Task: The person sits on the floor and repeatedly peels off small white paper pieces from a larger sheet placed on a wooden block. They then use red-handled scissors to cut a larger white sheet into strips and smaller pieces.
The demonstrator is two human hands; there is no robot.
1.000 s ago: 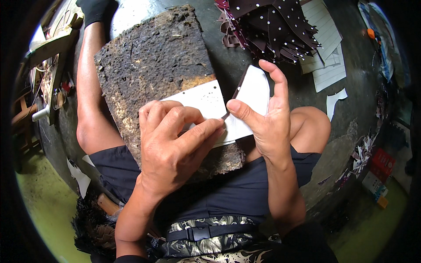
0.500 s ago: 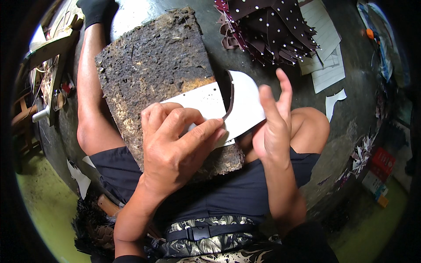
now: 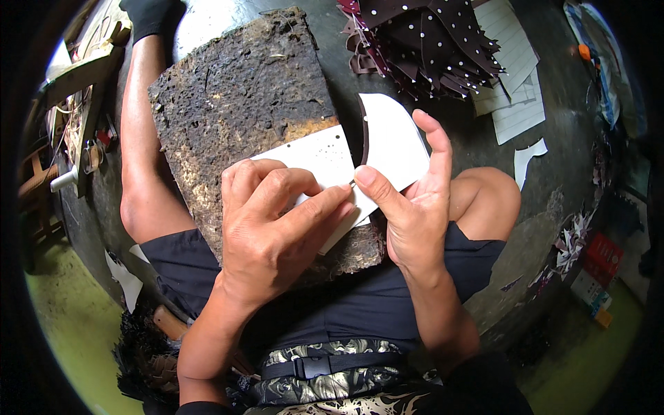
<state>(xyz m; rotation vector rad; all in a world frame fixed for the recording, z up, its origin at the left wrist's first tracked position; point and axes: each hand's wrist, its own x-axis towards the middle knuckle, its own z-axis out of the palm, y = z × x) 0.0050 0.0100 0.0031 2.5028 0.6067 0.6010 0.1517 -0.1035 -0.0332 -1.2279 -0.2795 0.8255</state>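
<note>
A rough dark board (image 3: 242, 97) lies across my lap. On it rests a white sheet (image 3: 315, 155) dotted with small holes. My left hand (image 3: 273, 232) is curled over that sheet and pins it to the board, its thumb tip at the sheet's right edge. My right hand (image 3: 415, 207) holds a curved white piece (image 3: 398, 138) with a dark brown edge, thumb pressed on its lower left and fingers raised behind it. The two thumbs nearly touch; something thin and small shows between them, too small to tell what.
A heap of dark brown dotted cut pieces (image 3: 429, 41) lies at the top, with white paper sheets (image 3: 515, 97) to its right. Wooden parts (image 3: 83, 76) stand at the left. A red box (image 3: 600, 256) sits at the right. My bare leg (image 3: 142, 159) runs beside the board.
My right hand shifted its hold on the curved piece: fingers opened upward, then the thumb came down at the seam beside my left thumb. The left hand stayed pressed on the sheet.
</note>
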